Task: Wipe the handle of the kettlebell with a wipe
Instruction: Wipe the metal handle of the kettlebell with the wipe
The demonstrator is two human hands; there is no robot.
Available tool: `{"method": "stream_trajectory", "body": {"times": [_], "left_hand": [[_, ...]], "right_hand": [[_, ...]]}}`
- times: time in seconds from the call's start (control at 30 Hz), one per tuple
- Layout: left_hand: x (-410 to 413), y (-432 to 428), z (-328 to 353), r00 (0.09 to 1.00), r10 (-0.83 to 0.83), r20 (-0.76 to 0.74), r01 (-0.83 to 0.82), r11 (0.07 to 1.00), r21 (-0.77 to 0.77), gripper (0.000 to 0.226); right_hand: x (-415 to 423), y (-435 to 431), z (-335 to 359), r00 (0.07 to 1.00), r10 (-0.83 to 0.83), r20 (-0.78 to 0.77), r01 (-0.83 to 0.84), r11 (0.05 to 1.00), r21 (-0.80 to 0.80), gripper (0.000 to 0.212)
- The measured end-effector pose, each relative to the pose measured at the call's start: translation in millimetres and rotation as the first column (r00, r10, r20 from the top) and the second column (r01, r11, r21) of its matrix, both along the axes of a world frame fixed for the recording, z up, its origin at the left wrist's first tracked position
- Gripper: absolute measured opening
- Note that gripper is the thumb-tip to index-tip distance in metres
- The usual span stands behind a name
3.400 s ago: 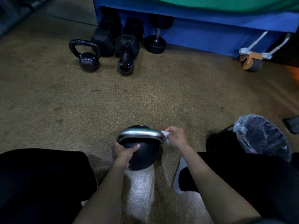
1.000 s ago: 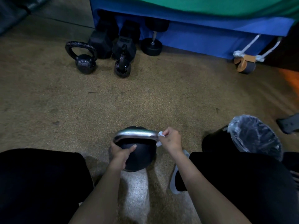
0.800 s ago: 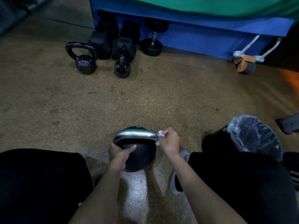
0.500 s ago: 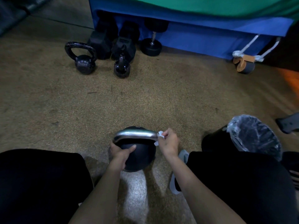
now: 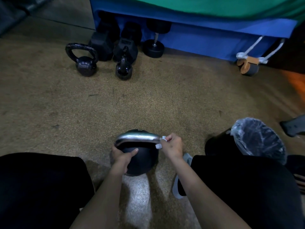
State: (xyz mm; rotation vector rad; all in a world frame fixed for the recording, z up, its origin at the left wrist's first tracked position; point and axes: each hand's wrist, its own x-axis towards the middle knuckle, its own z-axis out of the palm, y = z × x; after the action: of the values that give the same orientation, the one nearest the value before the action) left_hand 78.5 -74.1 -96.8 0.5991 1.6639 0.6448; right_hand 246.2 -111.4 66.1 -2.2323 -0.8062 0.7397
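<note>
Partway, I'd judge — the right hand (image 5: 172, 147) pinches the wipe (image 5: 160, 142) at the handle's (image 5: 137, 137) right end, the left hand (image 5: 122, 156) grips the kettlebell (image 5: 142, 161) on the floor (image 5: 148, 100) close before the person — the handle's left stretch seemingly undone.

We stretch both bare arms forward and down to the kettlebell (image 5: 142, 162). Our left forearm (image 5: 105, 192) comes in from the near left of it, our right forearm (image 5: 198, 187) from the near right, and the two draw closer together toward it. Our left hand (image 5: 123, 155) grips the kettlebell's left side: the thumb (image 5: 132, 151) lies across the near face of the ball, just under the handle (image 5: 137, 138), while the other fingers wrap round the far left, hidden. Our right hand (image 5: 172, 146) sits at the right end of the handle, its back toward us, with the fingers (image 5: 170, 138) curled and pinching a white wipe (image 5: 162, 138) against the bend.
</note>
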Motion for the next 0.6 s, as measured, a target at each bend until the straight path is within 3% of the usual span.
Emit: {"method": "stream_trajectory", "body": {"times": [0.1,0.2,0.43,0.6], "left_hand": [[-1.7,0.6,-4.3,1.0,-0.017,0.002,0.017,1.0,-0.006,0.123],[-2.8,3.2,-18.6,0.999,-0.032,0.021,0.031,0.999,0.019,0.134],[-4.4,5.3,-33.5,0.998,-0.046,0.037,0.045,0.998,0.035,0.137],[-0.9,0.2,-9.3,0.998,-0.03,0.05,0.029,0.999,0.021,0.119]], "right_hand": [[-1.3,-0.1,-6.4,0.998,-0.036,-0.055,0.035,0.999,-0.02,0.023],[4.1,-0.6,-36.0,0.989,-0.053,-0.139,0.047,0.998,-0.052,0.015],[-8.9,-6.2,-6.8,0.976,-0.117,-0.183,0.112,0.993,-0.04,0.024],[-8.1,-3.5,-2.6,0.955,-0.143,-0.259,0.151,0.988,0.01,0.027]]}}
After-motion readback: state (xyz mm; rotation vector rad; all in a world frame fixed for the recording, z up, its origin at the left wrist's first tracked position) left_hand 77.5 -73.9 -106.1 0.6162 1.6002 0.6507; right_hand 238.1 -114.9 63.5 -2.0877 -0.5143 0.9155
